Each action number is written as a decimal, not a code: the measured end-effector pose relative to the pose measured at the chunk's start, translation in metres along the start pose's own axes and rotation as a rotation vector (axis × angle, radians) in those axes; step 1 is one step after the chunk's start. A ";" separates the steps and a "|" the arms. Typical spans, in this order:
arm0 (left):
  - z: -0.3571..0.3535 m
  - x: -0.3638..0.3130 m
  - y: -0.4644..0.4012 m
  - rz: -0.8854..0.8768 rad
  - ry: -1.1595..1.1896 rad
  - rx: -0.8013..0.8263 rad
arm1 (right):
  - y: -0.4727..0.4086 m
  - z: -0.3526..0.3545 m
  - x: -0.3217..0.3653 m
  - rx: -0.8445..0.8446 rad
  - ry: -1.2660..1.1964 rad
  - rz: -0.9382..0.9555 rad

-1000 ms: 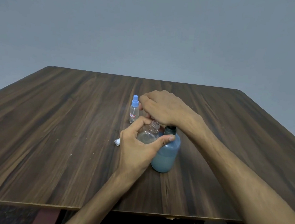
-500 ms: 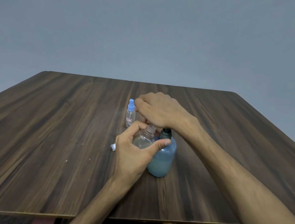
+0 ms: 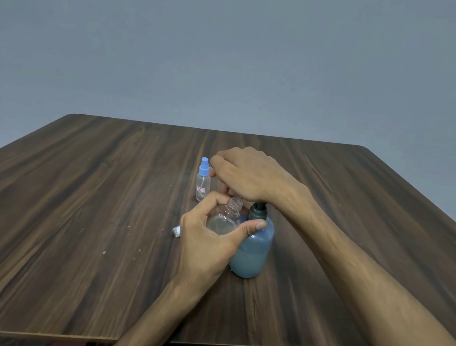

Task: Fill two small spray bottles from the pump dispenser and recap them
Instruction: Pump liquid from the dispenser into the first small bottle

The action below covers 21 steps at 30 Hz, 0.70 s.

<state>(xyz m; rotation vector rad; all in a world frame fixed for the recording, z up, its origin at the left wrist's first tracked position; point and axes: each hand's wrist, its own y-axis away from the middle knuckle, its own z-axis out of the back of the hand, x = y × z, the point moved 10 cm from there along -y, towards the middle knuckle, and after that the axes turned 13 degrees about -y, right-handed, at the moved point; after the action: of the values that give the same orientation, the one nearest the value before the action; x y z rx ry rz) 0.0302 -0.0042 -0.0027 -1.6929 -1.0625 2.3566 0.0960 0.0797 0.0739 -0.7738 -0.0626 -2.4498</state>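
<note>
Wood grain runs across the table (image 3: 81, 216), and little on it has shifted over the last second. Farthest left, a small cap (image 3: 176, 231) lies on the boards just beside my left wrist, off its bottle as before. Behind it the capped spray bottle (image 3: 203, 180) stands upright, untouched, near my right knuckles. My left hand (image 3: 210, 242) still grips the open clear bottle (image 3: 227, 216), fingers and thumb curled round it, its bare neck held up close under the spout. My right hand (image 3: 248, 174) stays bent over the pump dispenser (image 3: 254, 246), pressing its head; the fingers underneath are hidden. The pump's dark collar seems tighter under my palm than before, so I judge I am mid-stroke, still filling this bottle.
</note>
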 end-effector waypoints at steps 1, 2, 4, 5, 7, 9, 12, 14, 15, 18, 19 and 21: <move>0.000 0.000 0.000 -0.006 0.001 -0.001 | 0.000 -0.001 0.000 0.000 -0.003 0.001; 0.000 0.000 0.000 -0.008 0.003 -0.003 | -0.001 -0.002 -0.001 0.004 -0.004 -0.002; -0.001 0.001 0.000 0.004 0.019 -0.003 | 0.000 -0.007 -0.003 0.026 0.010 -0.024; -0.001 0.002 0.001 0.009 0.030 -0.006 | 0.001 -0.010 -0.004 0.034 0.020 -0.032; -0.001 0.001 0.001 0.004 0.039 -0.012 | 0.002 -0.010 -0.004 0.031 0.020 -0.032; -0.001 0.002 0.001 0.009 0.039 -0.007 | 0.003 -0.007 -0.001 0.023 0.017 -0.015; -0.001 0.003 0.001 0.010 0.031 0.003 | 0.001 -0.001 0.002 0.009 0.010 0.004; -0.001 0.004 0.000 0.009 0.030 -0.003 | -0.001 -0.002 0.001 0.016 0.004 -0.006; -0.001 0.004 0.000 0.010 0.030 -0.007 | -0.001 -0.004 -0.001 0.027 0.006 -0.019; -0.001 0.004 0.000 0.010 0.030 -0.011 | 0.001 -0.009 -0.003 0.037 0.015 -0.040; -0.001 0.003 0.000 0.007 0.029 -0.011 | 0.002 -0.009 -0.003 0.028 0.017 -0.034; -0.001 0.003 0.000 0.008 0.030 -0.009 | 0.002 -0.006 -0.001 0.011 0.024 -0.011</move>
<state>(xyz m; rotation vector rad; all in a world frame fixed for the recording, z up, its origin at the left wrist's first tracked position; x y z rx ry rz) 0.0299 -0.0027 -0.0052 -1.7328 -1.0659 2.3272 0.0947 0.0769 0.0687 -0.7416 -0.0712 -2.4670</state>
